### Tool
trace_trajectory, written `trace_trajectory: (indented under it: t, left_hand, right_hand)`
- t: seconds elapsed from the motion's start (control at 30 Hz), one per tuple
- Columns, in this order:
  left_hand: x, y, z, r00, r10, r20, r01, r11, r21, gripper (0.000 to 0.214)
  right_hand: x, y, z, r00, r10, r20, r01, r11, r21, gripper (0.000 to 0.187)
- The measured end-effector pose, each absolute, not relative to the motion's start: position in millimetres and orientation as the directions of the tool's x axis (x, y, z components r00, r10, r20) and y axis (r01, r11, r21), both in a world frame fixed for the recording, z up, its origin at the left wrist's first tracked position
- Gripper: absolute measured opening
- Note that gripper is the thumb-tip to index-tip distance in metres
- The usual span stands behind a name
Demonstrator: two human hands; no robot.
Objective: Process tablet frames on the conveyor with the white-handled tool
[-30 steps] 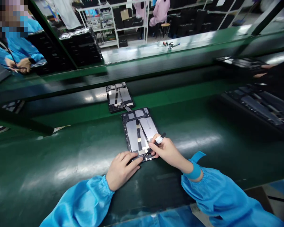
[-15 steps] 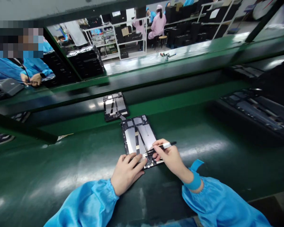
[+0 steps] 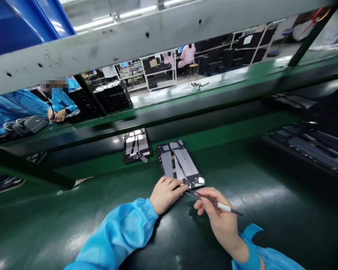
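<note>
An opened tablet (image 3: 180, 165) with bare metal plates and a dark frame lies on the green conveyor belt (image 3: 73, 225). My left hand (image 3: 166, 193) rests with its fingers pressed flat on the tablet's near left corner. My right hand (image 3: 214, 210) sits just off the tablet's near edge, pinched on a pair of tweezers (image 3: 214, 202) with white tape on the handle. The tweezer tips point left toward the tablet's near edge.
A second opened tablet (image 3: 137, 145) lies just beyond, to the left. More dark trays of parts (image 3: 307, 144) sit at the right. A grey metal beam (image 3: 157, 41) crosses overhead. A person in a blue coat (image 3: 56, 108) works at the far left; shelves and seated people stand behind.
My head has tilted up, so the beam now shows. My right hand has drawn back off the tablet with the tweezers. The left hand stays on the tablet's near corner.
</note>
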State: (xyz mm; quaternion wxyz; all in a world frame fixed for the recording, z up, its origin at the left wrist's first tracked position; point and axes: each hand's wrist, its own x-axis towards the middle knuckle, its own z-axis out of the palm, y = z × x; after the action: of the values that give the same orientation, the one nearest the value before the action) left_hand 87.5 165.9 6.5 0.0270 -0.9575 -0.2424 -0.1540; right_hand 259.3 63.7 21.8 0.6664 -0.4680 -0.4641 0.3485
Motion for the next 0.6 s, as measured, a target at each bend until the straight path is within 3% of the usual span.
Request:
trace_trajectory:
  t: [0.13,0.37,0.5,0.6]
  left_hand:
    - [118.9,242.8,-4.6,0.750,0.574,0.328,0.601,-0.799,0.025,0.028]
    - [111.5,327.4,8.2,0.445,0.828,0.341,0.850,-0.511,0.130,0.031]
    - [42.1,340.0,36.8,0.033,0.951,0.307,0.968,-0.107,0.225,0.034]
    - [-12.9,341.2,60.2,-0.301,0.927,0.225,0.922,0.223,0.316,0.033]
  right_hand:
    - [252.6,72.1,2.2,0.238,0.955,0.178,-0.030,0.191,-0.981,0.026]
    - [245.1,95.7,-35.1,0.138,0.989,-0.046,-0.051,-0.039,-0.998,0.051]
    - [240.3,103.6,-37.7,0.082,0.994,-0.075,-0.020,-0.073,-0.997,0.048]
    - [235.9,105.3,-32.6,0.041,0.999,-0.034,0.038,-0.036,-0.999,0.036]
